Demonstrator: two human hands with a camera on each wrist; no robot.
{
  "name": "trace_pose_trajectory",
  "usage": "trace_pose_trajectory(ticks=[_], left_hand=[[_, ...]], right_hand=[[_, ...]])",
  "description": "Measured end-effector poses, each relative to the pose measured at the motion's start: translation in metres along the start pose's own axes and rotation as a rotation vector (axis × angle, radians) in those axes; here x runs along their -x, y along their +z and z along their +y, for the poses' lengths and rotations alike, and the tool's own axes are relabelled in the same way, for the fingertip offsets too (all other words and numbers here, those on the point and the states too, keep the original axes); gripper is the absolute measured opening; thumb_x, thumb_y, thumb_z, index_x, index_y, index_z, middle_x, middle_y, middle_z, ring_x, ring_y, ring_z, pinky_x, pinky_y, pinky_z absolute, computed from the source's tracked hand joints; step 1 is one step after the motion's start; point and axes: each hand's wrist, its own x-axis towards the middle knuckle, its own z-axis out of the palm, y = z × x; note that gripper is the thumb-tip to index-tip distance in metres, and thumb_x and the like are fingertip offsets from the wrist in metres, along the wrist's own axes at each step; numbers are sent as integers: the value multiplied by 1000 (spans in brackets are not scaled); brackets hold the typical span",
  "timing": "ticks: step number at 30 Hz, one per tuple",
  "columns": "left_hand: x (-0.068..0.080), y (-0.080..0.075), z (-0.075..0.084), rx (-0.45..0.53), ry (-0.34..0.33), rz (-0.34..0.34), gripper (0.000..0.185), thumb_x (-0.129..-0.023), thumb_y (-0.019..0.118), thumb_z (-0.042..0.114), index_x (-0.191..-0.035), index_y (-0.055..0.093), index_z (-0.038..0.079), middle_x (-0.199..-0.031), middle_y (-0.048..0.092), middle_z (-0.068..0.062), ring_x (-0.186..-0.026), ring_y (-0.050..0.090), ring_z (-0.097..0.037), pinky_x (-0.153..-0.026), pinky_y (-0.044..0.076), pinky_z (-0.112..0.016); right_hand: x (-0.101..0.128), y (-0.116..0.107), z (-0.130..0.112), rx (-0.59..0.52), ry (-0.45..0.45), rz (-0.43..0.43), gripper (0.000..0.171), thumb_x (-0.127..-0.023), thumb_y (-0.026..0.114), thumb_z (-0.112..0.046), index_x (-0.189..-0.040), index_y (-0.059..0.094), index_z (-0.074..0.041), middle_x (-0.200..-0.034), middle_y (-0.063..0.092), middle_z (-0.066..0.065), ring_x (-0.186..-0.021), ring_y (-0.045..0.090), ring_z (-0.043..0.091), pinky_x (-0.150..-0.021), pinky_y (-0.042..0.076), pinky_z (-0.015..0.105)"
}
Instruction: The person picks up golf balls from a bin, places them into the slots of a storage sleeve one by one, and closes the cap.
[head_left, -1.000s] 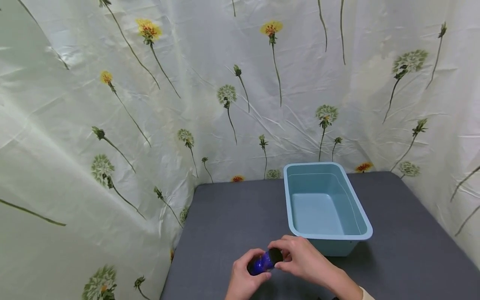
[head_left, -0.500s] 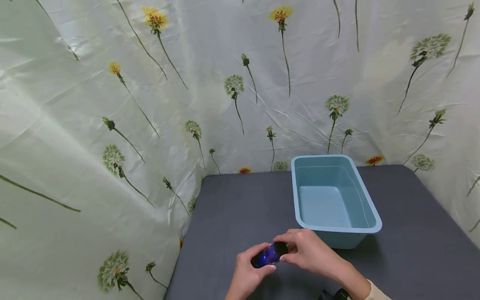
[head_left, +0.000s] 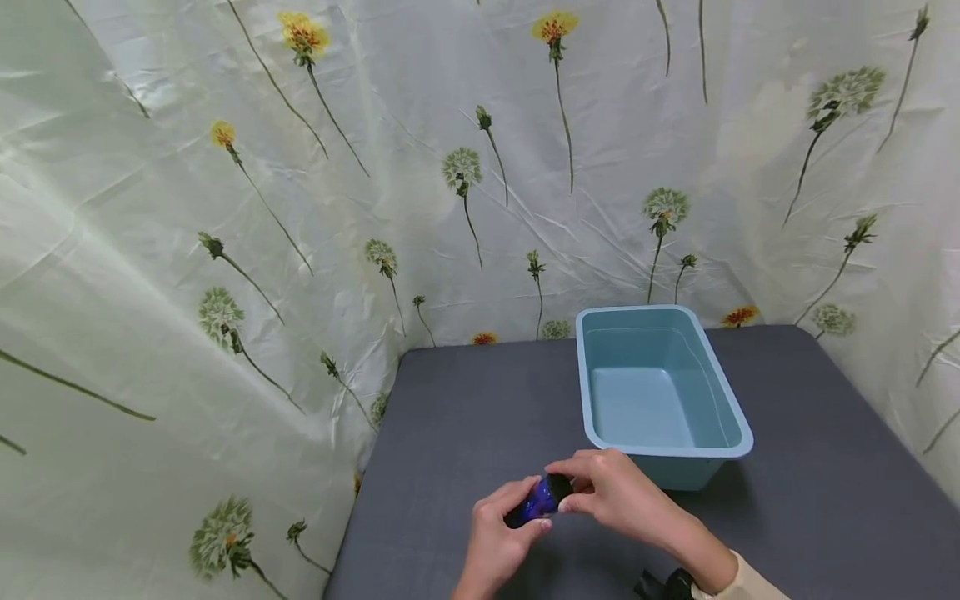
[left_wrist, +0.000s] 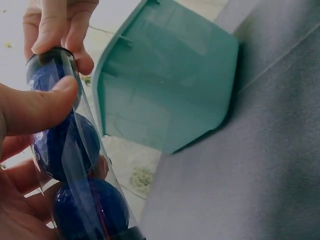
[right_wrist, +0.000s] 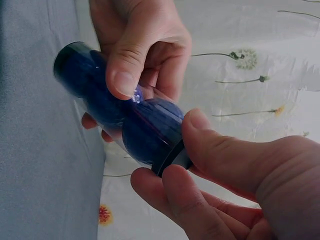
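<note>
A clear plastic tube [head_left: 537, 502] with several dark blue balls [left_wrist: 90, 210] inside is held tilted above the table. My left hand [head_left: 495, 537] grips its body, the thumb [right_wrist: 124, 82] lying across the clear wall. At the tube's upper right end, my right hand [head_left: 622, 496] pinches the black cap [right_wrist: 172, 157] between thumb and fingers. The cap sits on the tube's end. In the right wrist view the tube's opposite end [right_wrist: 65, 62] is also dark.
A light blue plastic bin [head_left: 667, 452] stands on the dark grey table [head_left: 465, 408], just beyond my right hand. A white curtain [head_left: 420, 192] printed with dandelions hangs behind the table and along the sides. A small black object [head_left: 663, 585] is near my right wrist.
The head view has shifted slightly, so the table and bin appear higher. Both hands keep their hold on the tube and its cap, with only slight finger movement.
</note>
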Motion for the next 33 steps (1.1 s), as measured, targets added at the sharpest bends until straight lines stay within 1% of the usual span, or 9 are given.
trace_pose_trajectory(ticks=[4, 7, 13, 18, 21, 24, 28, 30, 33], left_hand=[[-4, 4, 3, -75, 97, 36, 54, -77, 88, 8, -128, 70, 10, -112, 70, 2, -97, 67, -14, -79, 57, -32], [-5, 7, 4, -98, 118, 47, 53, -78, 88, 10, -128, 70, 12, -113, 70, 2, -97, 67, -13, -78, 58, -32], [-7, 9, 9, -67, 54, 56, 55, -76, 89, 10, -125, 68, 23, -111, 69, 5, -93, 66, -13, -78, 56, -33], [-17, 6, 15, -3, -16, 79, 58, -75, 89, 9, -125, 65, 26, -113, 68, 5, -96, 66, -15, -83, 55, -36], [-23, -2, 17, 46, -54, 123, 57, -77, 89, 10, -126, 63, 26, -115, 67, 5, -102, 66, -17, -89, 53, -39], [-27, -16, 15, 85, -76, 179, 56, -78, 87, 9, -126, 61, 24, -112, 67, 5, -103, 67, -18, -92, 52, -37], [-35, -38, 8, 99, -64, 265, 55, -81, 85, 8, -128, 59, 19, -114, 68, 2, -107, 67, -19, -95, 51, -35], [-41, -49, 5, 94, -57, 296, 55, -83, 84, 8, -130, 58, 17, -117, 67, -1, -111, 66, -20, -98, 50, -39], [-50, -64, -3, 96, -76, 319, 55, -86, 81, 7, -133, 55, 14, -121, 66, -5, -116, 63, -23, -101, 47, -46]], right_hand=[[0, -4, 1, 11, -10, 5, 43, -82, 83, -15, -123, 72, -10, -96, 67, -8, -77, 64, 0, -66, 54, 20], [1, -6, 2, 8, -21, 8, 43, -82, 83, -16, -124, 73, -11, -95, 66, -9, -77, 63, 0, -65, 54, 21], [6, -9, 4, -44, -18, 68, 44, -81, 85, -22, -124, 72, -23, -94, 64, -14, -81, 65, 3, -69, 56, 24], [11, -20, -3, 89, -2, 140, 48, -87, 80, -34, -132, 64, -38, -109, 64, -19, -85, 60, 4, -70, 54, 27], [14, -31, -4, 160, 14, 194, 51, -89, 79, -35, -135, 59, -43, -117, 61, -20, -92, 60, 3, -73, 54, 30], [20, -46, 0, 229, 4, 267, 52, -88, 80, -33, -135, 60, -41, -121, 60, -19, -101, 62, 4, -77, 54, 32], [32, -68, 13, 302, -25, 372, 50, -87, 81, -27, -134, 64, -34, -122, 61, -14, -101, 63, 8, -72, 53, 31], [38, -81, 22, 343, -19, 425, 49, -87, 81, -25, -133, 65, -31, -123, 62, -11, -100, 64, 10, -69, 51, 30], [48, -99, 35, 405, 18, 475, 49, -86, 82, -24, -133, 66, -27, -122, 63, -6, -95, 65, 14, -63, 49, 31]])
